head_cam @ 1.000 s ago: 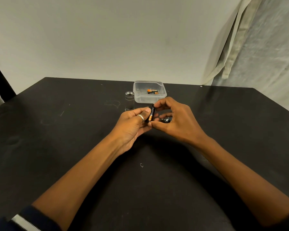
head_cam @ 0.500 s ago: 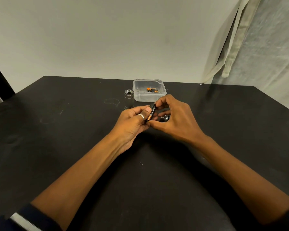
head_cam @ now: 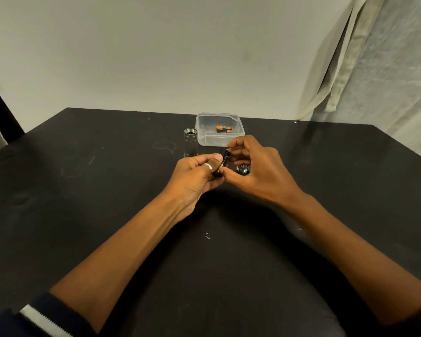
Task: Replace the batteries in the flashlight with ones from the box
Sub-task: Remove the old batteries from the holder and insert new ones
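Head view: battery (head_cam: 225,159) pinched between left hand (head_cam: 195,176) and right hand (head_cam: 258,171), both gripping it; risk of slipping free, or seating reversed through misread polarity.

We note battery (head_cam: 223,161) leaning more: top end now toward 1 o'clock, nearer upright a second ago. Orange band at its lower end, plain earlier, no longer visible to us; black printed side faces camera. Right hand (head_cam: 255,173) thumb sits higher, against battery's lower end, beside left hand (head_cam: 192,181) thumb. Right fingers lifted a little, so we see more of metal cap (head_cam: 243,169) on table (head_cam: 107,190) beneath.
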